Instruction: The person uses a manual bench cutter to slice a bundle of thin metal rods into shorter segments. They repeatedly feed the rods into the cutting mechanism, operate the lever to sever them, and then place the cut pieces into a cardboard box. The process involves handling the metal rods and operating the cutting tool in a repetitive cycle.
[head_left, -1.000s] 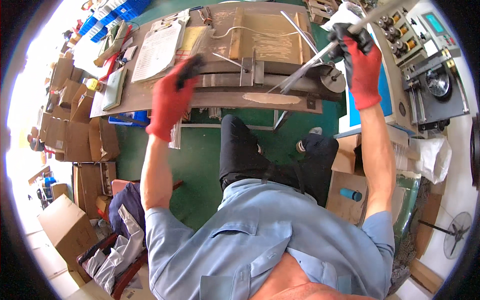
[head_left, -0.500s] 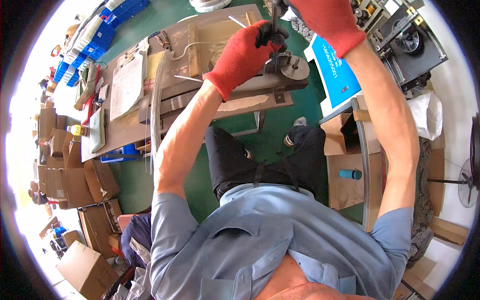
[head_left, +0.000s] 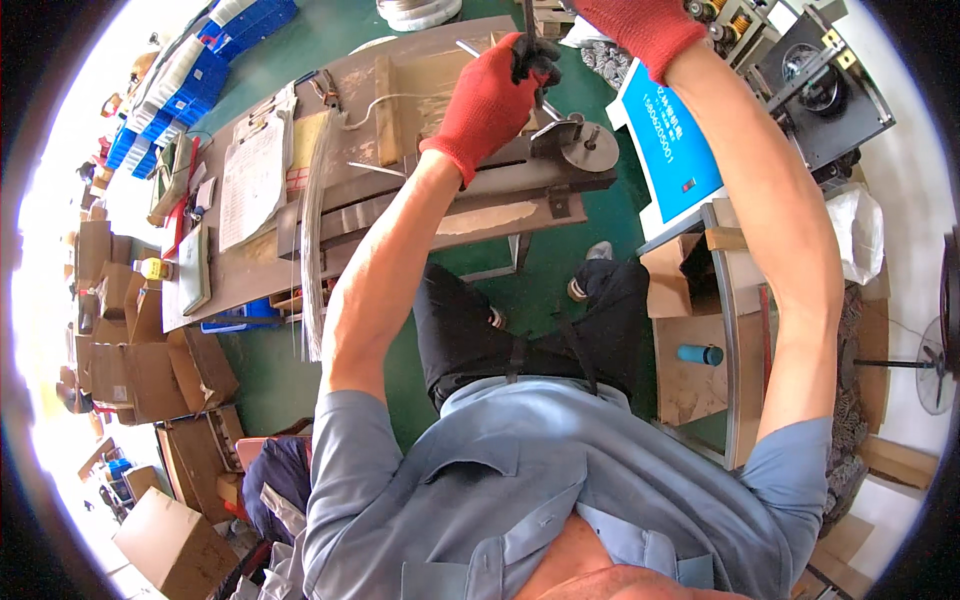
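Left hand [head_left: 490, 105], gloved: closed around 1 dark rod [head_left: 529, 18], by the right edge of the workbench [head_left: 243, 268]. Right hand [head_left: 645, 28]: partly out of view; grip cannot be told.

slim dark bar [head_left: 529, 18] | near-vertical in view | in left grip [head_left: 492, 100] | upper part cut by top edge

Workshop with workbench [head_left: 240, 275], pliers [head_left: 327, 92], machine [head_left: 850, 100]
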